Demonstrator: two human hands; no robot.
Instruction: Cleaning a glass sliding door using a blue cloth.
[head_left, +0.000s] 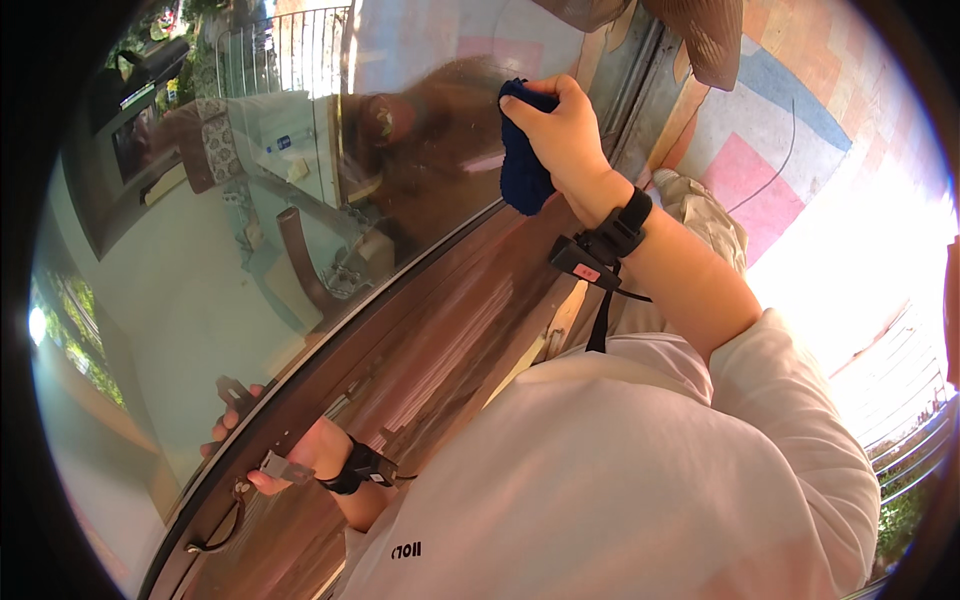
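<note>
My right hand (562, 131) pinches a dark blue cloth (525, 165) between thumb and fingers. The cloth is bunched and hangs against the large glass pane (442, 150), near its brown frame (420, 285). A black strap with a small device (600, 244) circles my right wrist. Lower on the frame, my left hand (311, 454) is closed around a metal latch (285, 466), its fingers partly hidden. A curved handle (225, 529) is fixed to the frame just below this hand. My left wrist wears a similar strapped device (367, 466).
Brown cloth (701, 45) hangs at the upper right. Patterned floor (757, 172) with a thin dark cord lies beside my legs. Strong sunlight washes out the right side, near metal bars (907, 457). Reflections in the glass blur what is behind it.
</note>
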